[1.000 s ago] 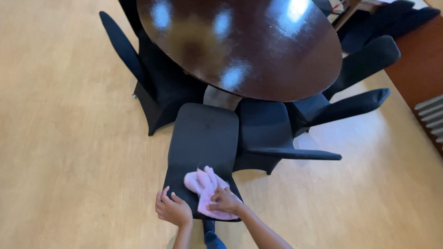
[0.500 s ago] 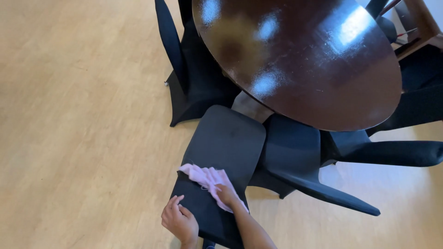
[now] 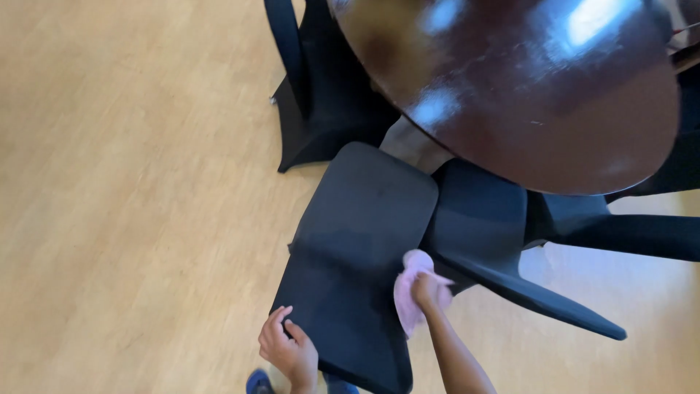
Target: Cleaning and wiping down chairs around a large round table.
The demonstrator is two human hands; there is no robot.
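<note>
A chair in a black fabric cover (image 3: pixel 357 241) stands pulled out from a dark glossy round table (image 3: pixel 525 80). My right hand (image 3: pixel 425 290) grips a pink cloth (image 3: pixel 408 288) against the right edge of the chair's back. My left hand (image 3: pixel 288 349) rests on the lower left edge of that chair back, fingers curled over the fabric. The scene is slightly blurred by motion.
Other black-covered chairs ring the table: one at the upper left (image 3: pixel 306 95), one right beside the wiped chair (image 3: pixel 496 241), another at the far right (image 3: pixel 627 233). Light wooden floor (image 3: pixel 131 190) spreads out to the left. A blue shoe tip (image 3: pixel 257 381) shows at the bottom.
My right hand has swept the pink cloth from the middle of the chair back over to its right edge. The view has shifted left and closer. My left hand stays on the chair.
</note>
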